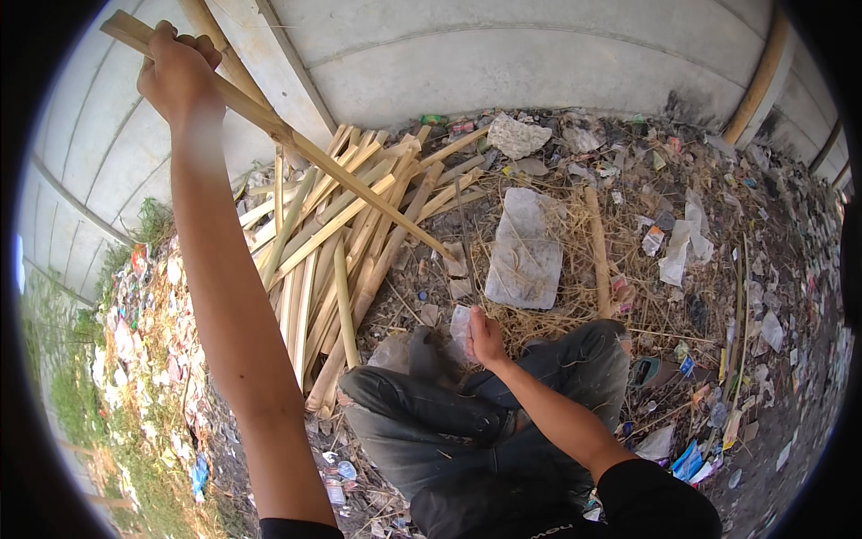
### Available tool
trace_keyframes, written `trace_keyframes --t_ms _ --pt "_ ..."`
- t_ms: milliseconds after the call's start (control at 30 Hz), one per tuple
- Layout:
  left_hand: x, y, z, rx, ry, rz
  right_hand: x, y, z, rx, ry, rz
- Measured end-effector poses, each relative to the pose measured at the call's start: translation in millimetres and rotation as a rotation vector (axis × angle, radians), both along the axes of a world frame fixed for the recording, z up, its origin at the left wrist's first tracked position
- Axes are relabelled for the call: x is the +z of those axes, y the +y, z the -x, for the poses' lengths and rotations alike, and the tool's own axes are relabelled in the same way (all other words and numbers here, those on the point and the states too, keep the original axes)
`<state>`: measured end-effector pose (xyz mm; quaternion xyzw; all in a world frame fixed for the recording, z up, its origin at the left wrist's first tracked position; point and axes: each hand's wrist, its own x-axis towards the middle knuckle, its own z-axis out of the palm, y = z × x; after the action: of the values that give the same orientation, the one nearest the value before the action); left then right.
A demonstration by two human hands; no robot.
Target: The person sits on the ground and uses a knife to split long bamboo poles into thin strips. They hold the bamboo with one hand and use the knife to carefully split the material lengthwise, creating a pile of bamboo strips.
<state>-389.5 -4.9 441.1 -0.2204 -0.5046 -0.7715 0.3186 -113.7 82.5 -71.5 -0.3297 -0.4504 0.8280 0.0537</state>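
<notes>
High at the upper left, my left hand (180,76) is closed round the upper end of a long split bamboo strip (346,180). The strip slants down to the right, and its lower end comes near the ground in front of my knees. My right hand (486,339) makes a fist low over my lap. From it a long, thin, dark blade (464,229) seems to point away from me, seen nearly edge-on; its handle is hidden in the fist. Beyond that hand a pale grey slab (525,250) lies on straw. The strip passes over a heap of split bamboo (314,242).
A concrete panel wall (530,58) closes off the far side, with bamboo poles (759,81) against it. A whitish rock (518,136) sits near its foot. Litter and dry straw (575,216) cover the ground. A bamboo piece (597,251) lies right of the slab.
</notes>
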Motion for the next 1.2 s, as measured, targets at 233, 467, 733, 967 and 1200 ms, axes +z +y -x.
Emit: trace_keyframes --t_ms 233,467,733,967,1200 --pt "-5.1 -5.5 -4.3 0.037 0.014 0.01 60.1 11.2 13.7 -0.06 -0.101 -0.026" --pt "0.9 9.2 -2.5 -0.042 0.013 -0.025 58.4 6.7 20.7 -0.291 0.64 -0.459" --pt "2.7 10.2 4.5 -0.036 0.042 0.002 20.1 25.1 5.2 0.018 -0.192 -0.017" --pt "6.0 23.4 0.6 -0.016 0.031 0.015 104.4 21.4 15.3 -0.199 0.642 -0.349" --pt "12.0 39.5 -23.1 -0.077 -0.005 0.068 -42.1 3.5 -12.7 0.053 -0.384 0.058"
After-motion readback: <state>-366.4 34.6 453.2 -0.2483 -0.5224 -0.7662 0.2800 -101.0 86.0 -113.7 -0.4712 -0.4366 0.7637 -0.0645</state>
